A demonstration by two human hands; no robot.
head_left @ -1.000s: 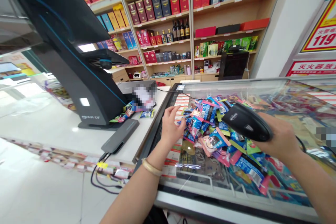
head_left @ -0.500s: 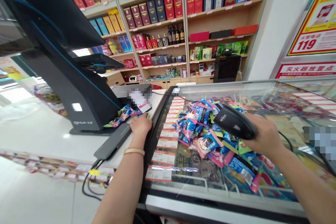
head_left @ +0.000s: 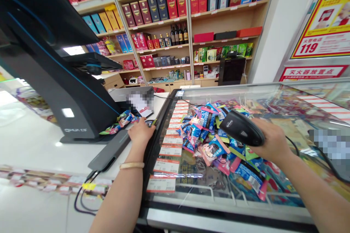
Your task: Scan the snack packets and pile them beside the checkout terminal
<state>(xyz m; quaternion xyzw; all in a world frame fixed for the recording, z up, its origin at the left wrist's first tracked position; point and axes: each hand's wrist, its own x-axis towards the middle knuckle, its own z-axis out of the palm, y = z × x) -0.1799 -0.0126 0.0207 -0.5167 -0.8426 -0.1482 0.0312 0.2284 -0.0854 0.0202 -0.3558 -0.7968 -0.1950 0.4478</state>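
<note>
My right hand [head_left: 273,143] is wrapped round a black barcode scanner [head_left: 242,128], held above a heap of small blue and pink snack packets [head_left: 216,142] on the glass top of a display counter [head_left: 191,178]. My left hand [head_left: 140,133], with a bracelet on the wrist, rests palm down on the white counter [head_left: 35,145] beside a few loose packets [head_left: 123,120] at the foot of the black till terminal [head_left: 54,80]. Its fingers are curled down; whether they hold a packet is hidden.
A flat grey device [head_left: 109,151] with cables lies left of my left hand. A row of price labels [head_left: 169,142] runs along the glass counter's left edge. Shelves [head_left: 175,25] of boxed goods and bottles fill the back wall. A black monitor [head_left: 232,71] stands behind.
My left hand went from the packet heap on the glass over to the white counter by the till and has stayed there. The scanner hand shifted slightly left.
</note>
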